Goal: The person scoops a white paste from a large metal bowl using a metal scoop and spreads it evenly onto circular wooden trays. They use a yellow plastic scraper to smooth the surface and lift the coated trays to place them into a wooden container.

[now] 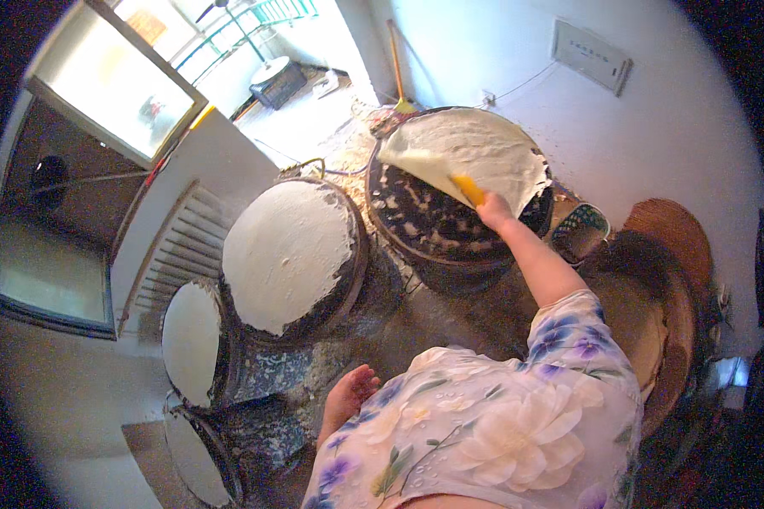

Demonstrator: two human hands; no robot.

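My right hand (495,211) grips a yellow scraper (468,189) over a round black griddle (433,210) at the far side. Part of a thin, pale sheet of flatbread (465,137) lies on this griddle, its near edge meeting the scraper. Dark metal with pale flecks shows on the near part. Low beside my body, my left hand (351,393) hangs with loosely bent fingers and nothing visible in it. Left of the scraper, a second griddle (355,280) carries another pale round sheet (286,254) with a ragged right edge.
Two more griddles with pale sheets (192,343) (197,455) curve along the left. A large woven basket (672,235) stands right, near a patterned container (582,232). A broom (396,63) leans on the wall. Pale scraps (350,149) litter the floor by the doorway.
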